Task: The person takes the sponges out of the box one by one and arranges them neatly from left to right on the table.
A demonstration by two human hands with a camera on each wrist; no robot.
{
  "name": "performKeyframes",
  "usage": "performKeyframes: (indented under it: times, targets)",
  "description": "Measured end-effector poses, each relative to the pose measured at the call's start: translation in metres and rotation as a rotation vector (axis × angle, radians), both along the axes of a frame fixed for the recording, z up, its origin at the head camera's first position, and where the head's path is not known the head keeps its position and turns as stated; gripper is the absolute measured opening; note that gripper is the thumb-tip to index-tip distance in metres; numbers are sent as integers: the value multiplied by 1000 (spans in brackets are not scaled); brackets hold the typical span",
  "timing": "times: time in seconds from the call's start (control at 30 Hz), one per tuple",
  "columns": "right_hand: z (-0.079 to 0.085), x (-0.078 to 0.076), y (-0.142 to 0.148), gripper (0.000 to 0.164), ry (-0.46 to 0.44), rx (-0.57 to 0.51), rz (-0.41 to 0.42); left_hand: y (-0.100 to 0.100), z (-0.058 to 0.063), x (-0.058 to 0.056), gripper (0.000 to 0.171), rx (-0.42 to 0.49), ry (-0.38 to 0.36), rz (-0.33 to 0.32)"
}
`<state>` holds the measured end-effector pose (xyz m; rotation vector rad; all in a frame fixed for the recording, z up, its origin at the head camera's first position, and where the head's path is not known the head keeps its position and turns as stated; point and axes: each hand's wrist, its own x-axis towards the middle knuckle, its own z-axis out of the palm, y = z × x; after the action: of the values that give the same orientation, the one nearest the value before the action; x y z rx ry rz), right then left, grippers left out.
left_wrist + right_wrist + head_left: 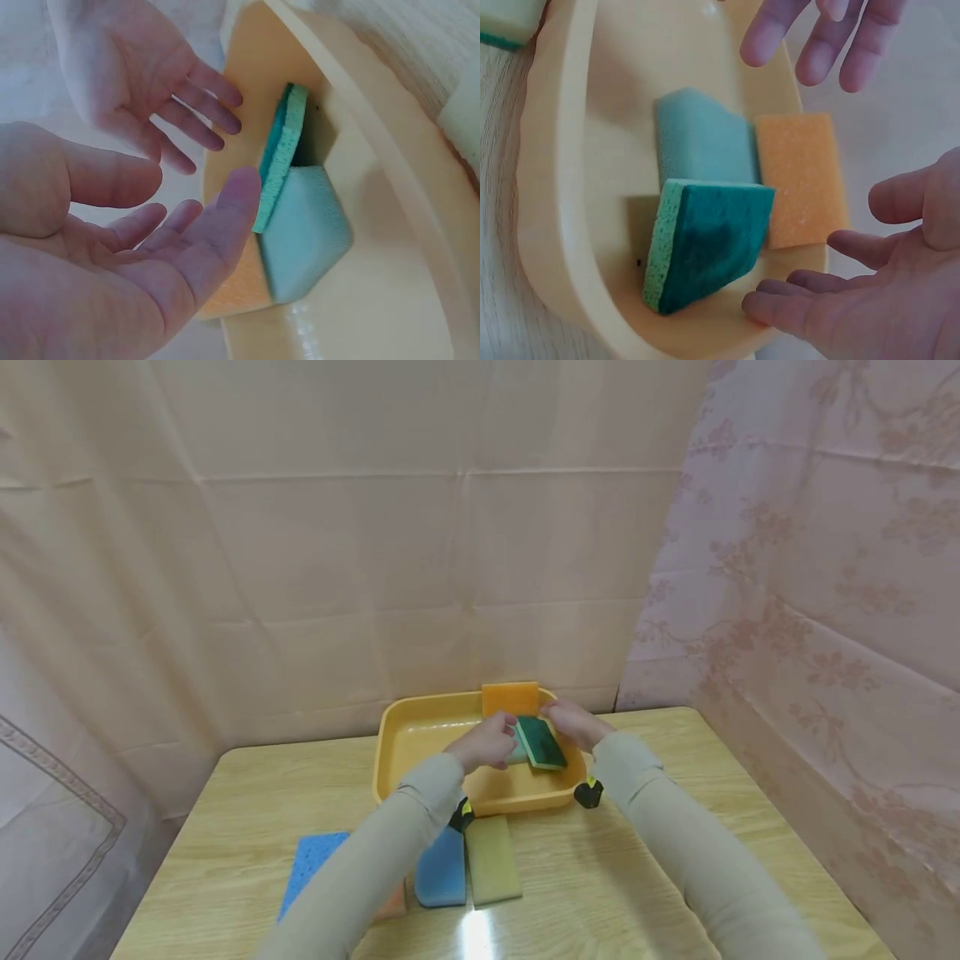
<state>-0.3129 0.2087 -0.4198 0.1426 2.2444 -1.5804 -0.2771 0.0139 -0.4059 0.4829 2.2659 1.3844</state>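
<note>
In the yellow tray (420,743), a sponge with a dark green face (543,745) leans at a tilt over a pale teal sponge (705,139). An orange sponge (510,698) stands against the tray's back rim. My left hand (486,744) hovers over the tray, left of the green sponge, fingers loosely bent and holding nothing. One left fingertip overlaps the green sponge's edge in the left wrist view. On the other side, my right hand (576,724) is over the tray's right rim, palm turned inward, fingers extended and grasping nothing.
In front of the tray, a blue sponge (441,870) and a yellowish sponge (493,862) lie on the wooden table (592,877). Farther left are a speckled blue sponge (309,865) and a peach one (393,903), partly covered by my left sleeve. Curtains (420,568) hang behind.
</note>
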Motion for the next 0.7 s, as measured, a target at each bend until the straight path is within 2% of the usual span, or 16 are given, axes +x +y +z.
performKeyframes:
  times: [0.2,0.43,0.6,0.7]
  targets:
    - [-10,-3,-3,50,-44,-24,0,5,-12,-13,55,48,-93,55]
    - [-20,1,-13,41,-82,6,-38,6,-24,-17,59,101,-193,119]
    - [-22,6,-13,50,-125,67,-44,5,-28,-17,59,91,-199,132]
    - [-22,8,-14,50,-104,113,-30,5,-29,-17,58,93,-193,133]
